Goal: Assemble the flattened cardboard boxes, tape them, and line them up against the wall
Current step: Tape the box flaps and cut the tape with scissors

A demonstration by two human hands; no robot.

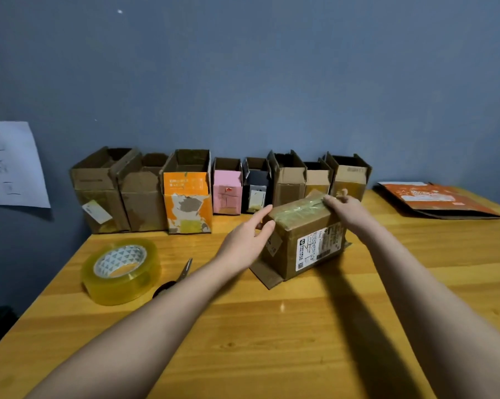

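Steadying taped box (303, 240), both hands

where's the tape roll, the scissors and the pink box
tape roll (121, 271), head view, on its clear outer side wall
scissors (185, 271), head view, on the blades beside the roll
pink box (227, 187), head view, on its pink front face
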